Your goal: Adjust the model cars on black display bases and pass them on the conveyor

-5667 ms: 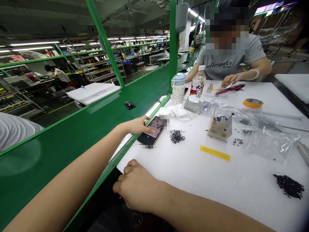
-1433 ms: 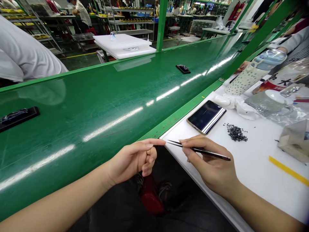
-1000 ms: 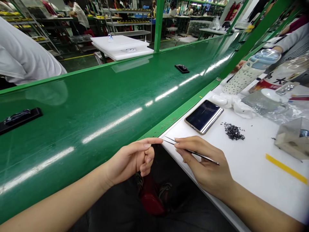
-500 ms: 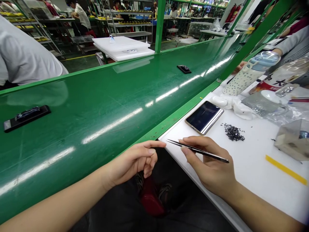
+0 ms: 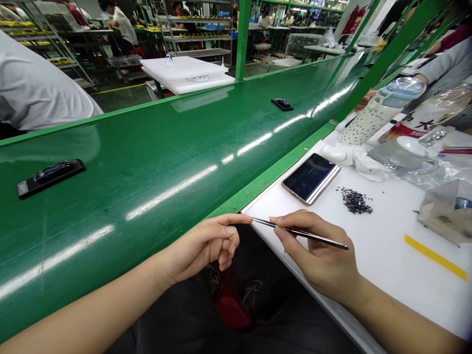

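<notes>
My right hand grips a pair of dark tweezers between thumb and fingers, over the white tabletop. Their arms are squeezed nearly together, and the tips meet the end of my left index finger. My left hand is at the table corner, index finger stretched out and the other fingers loosely bent, grasping nothing. Whether a tiny piece sits at the tweezer tips is too small to tell. Beyond my right hand lie a phone and a small heap of tiny black pieces.
A green conveyor belt runs along the left, carrying a black part and another black part. On the white table are a yellow strip, a clear box, plastic bags and a dotted bottle. Co-workers sit nearby.
The tweezers' arms have come together, and their tips have moved onto my left index fingertip. The near black part on the belt has shifted right. My left hand has hardly moved.
</notes>
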### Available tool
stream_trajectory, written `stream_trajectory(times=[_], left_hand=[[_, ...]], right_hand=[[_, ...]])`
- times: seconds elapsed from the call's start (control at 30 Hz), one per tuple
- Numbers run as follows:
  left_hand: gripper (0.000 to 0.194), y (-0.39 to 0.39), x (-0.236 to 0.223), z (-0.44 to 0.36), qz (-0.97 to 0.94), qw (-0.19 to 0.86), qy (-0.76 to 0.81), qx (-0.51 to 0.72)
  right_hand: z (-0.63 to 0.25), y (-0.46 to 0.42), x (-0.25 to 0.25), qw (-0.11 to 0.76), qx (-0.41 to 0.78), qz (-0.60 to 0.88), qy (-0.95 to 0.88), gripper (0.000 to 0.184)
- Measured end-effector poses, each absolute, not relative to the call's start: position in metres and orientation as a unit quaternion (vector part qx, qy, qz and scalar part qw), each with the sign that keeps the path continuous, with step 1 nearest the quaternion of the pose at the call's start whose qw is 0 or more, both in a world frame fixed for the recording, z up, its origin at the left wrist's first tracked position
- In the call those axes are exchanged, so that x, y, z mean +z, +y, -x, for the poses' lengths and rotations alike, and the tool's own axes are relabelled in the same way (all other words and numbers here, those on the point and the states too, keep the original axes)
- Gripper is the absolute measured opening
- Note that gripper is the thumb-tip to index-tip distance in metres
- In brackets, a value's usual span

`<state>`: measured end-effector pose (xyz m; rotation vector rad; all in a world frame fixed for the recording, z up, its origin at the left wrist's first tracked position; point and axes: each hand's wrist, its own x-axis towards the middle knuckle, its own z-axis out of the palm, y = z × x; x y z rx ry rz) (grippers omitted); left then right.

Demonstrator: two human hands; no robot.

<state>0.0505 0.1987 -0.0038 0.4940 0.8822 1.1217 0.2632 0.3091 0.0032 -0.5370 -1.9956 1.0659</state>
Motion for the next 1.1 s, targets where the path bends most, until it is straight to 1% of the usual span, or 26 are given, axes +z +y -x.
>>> stream_trajectory(times=[0.33, 0.77, 1.1], left_hand=[[0.043, 0.1985, -0.0043, -0.0503, -0.217, 0.73, 0.399, 0.51], [0.042, 0.1987, -0.0019, -0.0509, -0.209, 0.726, 0.4, 0.518], [0.042, 0.1991, -0.0013, -0.0519, -0.202, 0.729, 0.398, 0.519]], right_hand=[[-0.2619, 0.309, 0.0078, 0.394, 0.416, 0.194, -0.796, 0.019], [-0.2614, 0.3079, 0.0116, 0.4, 0.414, 0.186, -0.796, 0.02], [-0.2627, 0.3085, 0.008, 0.398, 0.411, 0.168, -0.803, 0.025]])
